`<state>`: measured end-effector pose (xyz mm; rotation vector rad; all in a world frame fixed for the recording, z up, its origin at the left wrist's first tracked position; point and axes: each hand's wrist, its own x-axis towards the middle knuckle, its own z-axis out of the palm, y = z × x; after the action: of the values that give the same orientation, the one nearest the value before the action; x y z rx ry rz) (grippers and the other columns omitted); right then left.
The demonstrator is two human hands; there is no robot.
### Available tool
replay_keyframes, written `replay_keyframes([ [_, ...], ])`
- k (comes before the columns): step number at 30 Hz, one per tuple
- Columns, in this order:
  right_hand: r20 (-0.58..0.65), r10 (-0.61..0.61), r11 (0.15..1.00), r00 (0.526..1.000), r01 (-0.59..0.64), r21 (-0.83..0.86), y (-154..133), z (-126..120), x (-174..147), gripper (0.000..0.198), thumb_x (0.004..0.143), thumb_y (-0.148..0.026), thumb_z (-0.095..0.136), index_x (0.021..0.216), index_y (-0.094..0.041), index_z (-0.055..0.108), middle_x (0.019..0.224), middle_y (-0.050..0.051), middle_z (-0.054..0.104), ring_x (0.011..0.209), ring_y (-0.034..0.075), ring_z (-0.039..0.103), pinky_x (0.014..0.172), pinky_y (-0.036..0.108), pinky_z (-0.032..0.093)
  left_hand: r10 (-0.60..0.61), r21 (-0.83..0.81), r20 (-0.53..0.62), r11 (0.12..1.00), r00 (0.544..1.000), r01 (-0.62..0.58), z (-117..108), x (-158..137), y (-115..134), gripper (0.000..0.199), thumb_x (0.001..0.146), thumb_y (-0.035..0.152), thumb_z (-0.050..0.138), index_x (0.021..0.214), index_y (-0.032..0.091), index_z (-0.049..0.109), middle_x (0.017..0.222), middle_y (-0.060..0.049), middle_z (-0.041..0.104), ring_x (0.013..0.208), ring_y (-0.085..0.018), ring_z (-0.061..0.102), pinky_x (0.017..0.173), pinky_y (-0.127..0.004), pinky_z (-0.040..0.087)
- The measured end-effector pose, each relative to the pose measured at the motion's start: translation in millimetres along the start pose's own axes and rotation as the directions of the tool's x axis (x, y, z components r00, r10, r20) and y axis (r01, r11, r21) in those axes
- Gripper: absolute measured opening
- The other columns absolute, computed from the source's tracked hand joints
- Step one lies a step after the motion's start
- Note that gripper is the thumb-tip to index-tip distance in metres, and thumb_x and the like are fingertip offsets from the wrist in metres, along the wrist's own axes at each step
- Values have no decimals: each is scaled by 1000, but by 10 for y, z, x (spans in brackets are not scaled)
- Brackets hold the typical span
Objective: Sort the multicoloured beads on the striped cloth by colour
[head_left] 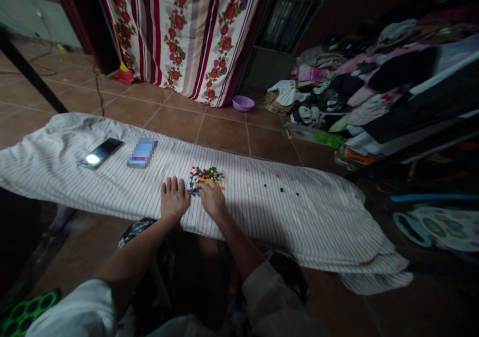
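Note:
A heap of small coloured beads [206,173] lies on the striped cloth [329,217] in front of me. My left hand [174,197] rests flat on the cloth at the heap's left edge, fingers stretched out and holding nothing. Over the near side of the heap, my right hand [212,197] has its fingers bent and drawn together at the beads; anything between the fingertips is hidden or too small to make out. To the right of the heap, several single beads lie spaced apart, among them a black bead [282,190] and an orange bead [277,175].
Two phones, a dark phone [101,153] and a lit phone [142,152], lie on the cloth at left. Beyond are a floral curtain [187,38], a purple basin [243,103] and a red broom [124,74]. Piled clothes [359,78] fill the right background.

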<state>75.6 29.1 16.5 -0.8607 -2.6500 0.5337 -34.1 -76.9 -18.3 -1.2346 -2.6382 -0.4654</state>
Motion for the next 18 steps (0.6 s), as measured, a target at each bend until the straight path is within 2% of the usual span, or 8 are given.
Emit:
replay_keyframes([
  [5, 20, 33, 998, 999, -32, -54, 64, 75, 36, 26, 93, -20, 58, 110, -30, 75, 110, 7, 63, 109, 23, 52, 95, 33, 45, 1, 2, -1, 1000, 1000, -1, 8, 0, -2, 52, 92, 35, 41, 134, 9, 57, 146, -24, 53, 142, -38, 43, 116, -57, 32],
  [11, 32, 74, 996, 997, -73, -47, 163, -38, 11, 29, 93, -16, 55, 109, -29, 76, 110, 7, 63, 108, 22, 54, 93, 31, 46, 9, 17, 0, 1000, 1000, -9, 15, -2, -5, 53, 92, 36, 40, 135, 9, 57, 147, -24, 52, 142, -39, 42, 115, -57, 32],
  [18, 84, 2, 997, 996, 5, -80, 65, 2, -58, 22, 95, -21, 56, 100, -28, 76, 107, 6, 65, 109, 21, 54, 96, 31, 45, 8, 18, -1, 1000, 1000, -8, 2, 3, 4, 53, 92, 35, 40, 135, 8, 57, 147, -25, 52, 141, -39, 43, 115, -57, 33],
])
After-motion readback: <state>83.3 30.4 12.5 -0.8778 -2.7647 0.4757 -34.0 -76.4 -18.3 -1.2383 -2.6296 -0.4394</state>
